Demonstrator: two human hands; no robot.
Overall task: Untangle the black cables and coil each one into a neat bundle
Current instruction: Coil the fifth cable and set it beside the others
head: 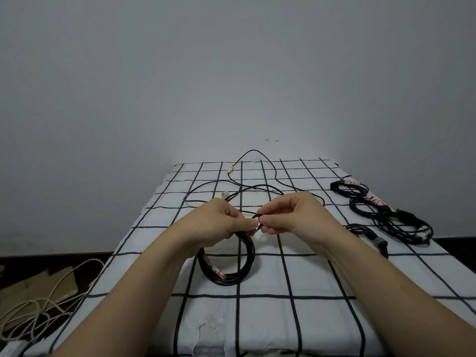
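Both forearms enter from the bottom edge and are cut off by the frame. The fingertips of both hands curl away from the camera, so exactly how they close is hard to make out. The right forearm hides part of a small black cable bundle with a grey band point(373, 238) at 3 o'clock.

The left hand point(219, 220), at the centre, has its fingers curled round the top of a black cable coil of several turns point(248, 258), with the thumb laid across it. The right hand point(291, 215) is just beside it and pinches a small loop of the same cable between thumb and forefinger.

The coil drops toward 6 o'clock over the worktop's white cloth with a black grid point(283, 331). A red-and-white tag point(220, 273) sits among its turns, the wording too small to read.

Beyond the hands a loose black cable point(257, 187) trails toward 12 o'clock and arches up against the grey wall. At 2 to 3 o'clock lie coiled black cable bundles point(401, 224). At 8 o'clock, on the dark floor, pale tangled cords point(38, 305) run off the frame edge.
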